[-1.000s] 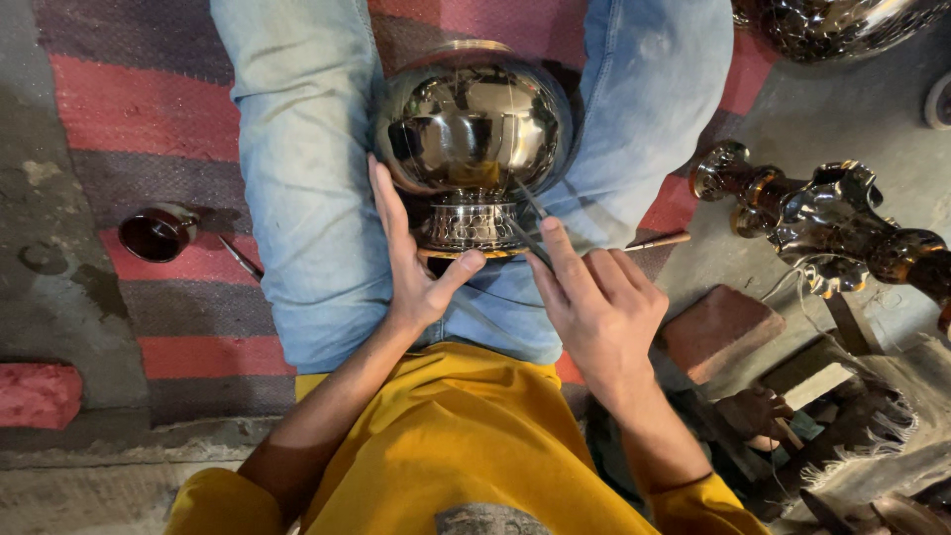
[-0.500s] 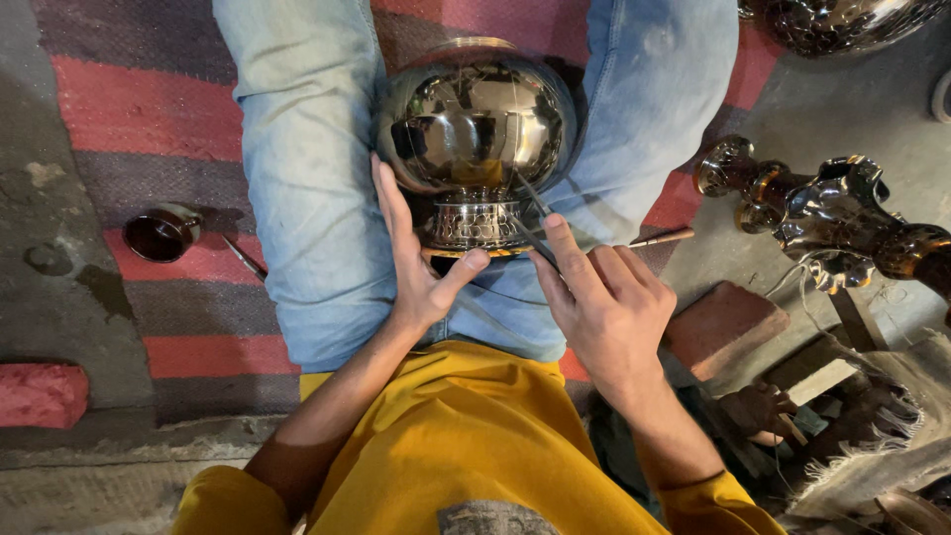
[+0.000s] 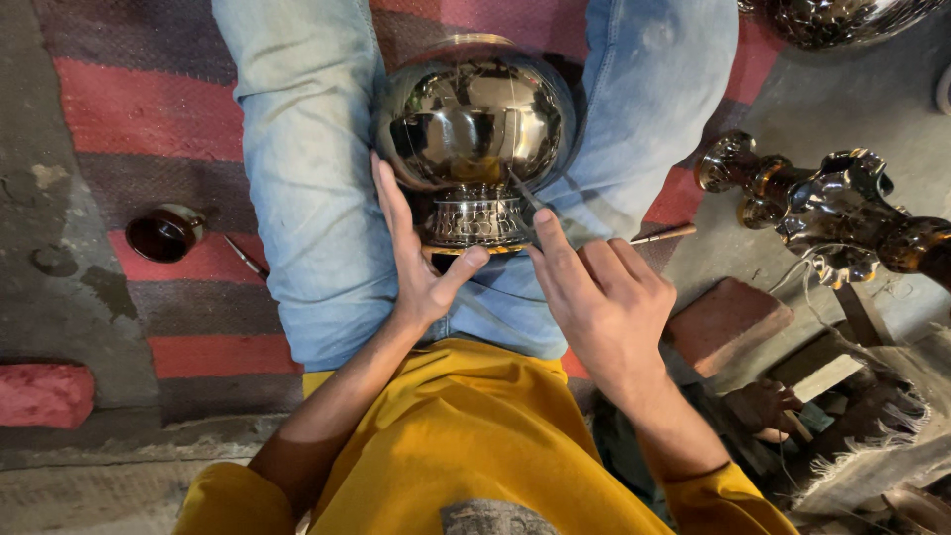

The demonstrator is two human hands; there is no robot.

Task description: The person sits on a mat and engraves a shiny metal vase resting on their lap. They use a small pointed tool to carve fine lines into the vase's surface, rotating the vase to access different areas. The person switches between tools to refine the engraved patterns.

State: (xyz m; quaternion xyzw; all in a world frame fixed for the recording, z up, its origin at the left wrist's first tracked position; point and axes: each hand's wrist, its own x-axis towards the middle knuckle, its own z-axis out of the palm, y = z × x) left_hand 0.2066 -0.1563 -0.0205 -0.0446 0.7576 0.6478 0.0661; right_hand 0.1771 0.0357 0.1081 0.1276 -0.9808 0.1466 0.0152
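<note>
The bowl (image 3: 474, 124) between my knees is mirror-bright silver, with a gold tint along its far rim; its foot (image 3: 477, 216) carries a fine cut pattern in silver over a thin gold edge. My jeans (image 3: 307, 178) are pale, faded blue. My shirt (image 3: 475, 436) is mustard yellow with a grey patch at the chest. The mat (image 3: 129, 109) under me runs in red and dull brown-grey stripes. The small cup (image 3: 163, 233) on it is dark, with deep red-brown inside. The brick (image 3: 728, 322) at my right is reddish brown. The ornate metal piece (image 3: 832, 208) shines silver with amber-brown parts.
</note>
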